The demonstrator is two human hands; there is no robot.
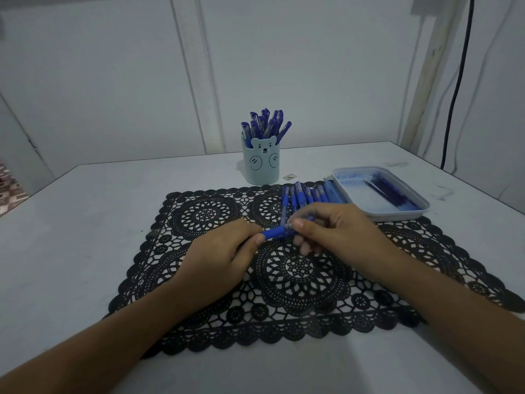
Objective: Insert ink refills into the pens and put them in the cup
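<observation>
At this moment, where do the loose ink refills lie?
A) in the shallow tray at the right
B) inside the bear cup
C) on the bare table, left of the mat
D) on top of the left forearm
A: the thin, dark blue refills lie inside the tray at the right edge of the mat, while the bear cup holds only whole pens.

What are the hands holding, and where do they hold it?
One blue pen: the left hand grips one end, the right hand pinches the other.
</observation>
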